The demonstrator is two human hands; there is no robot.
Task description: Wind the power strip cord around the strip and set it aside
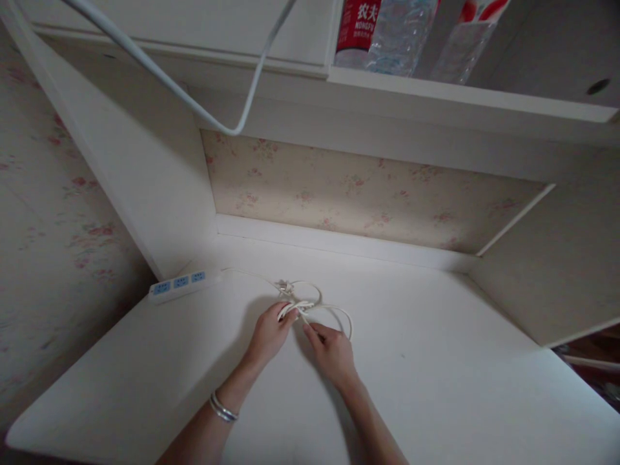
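A white power cord (303,305) is gathered into a twisted bundle at the middle of the white desk. My left hand (271,328) is closed around the left end of the bundle, thumb on top. My right hand (333,351) pinches a strand of the same cord just below and right of the bundle. One loose loop of cord curves out beyond my right hand, and another arcs above the bundle. The plug (285,287) lies just behind the bundle. From there the cord runs left to a white power strip (177,289) with blue sockets.
The desk (436,374) has a back ledge and side panels. Overhead, a shelf (465,97) holds plastic bottles (402,35), one with a red label. A pale bent tube (232,130) hangs across the upper left. Floral wallpaper (82,232) covers the left wall.
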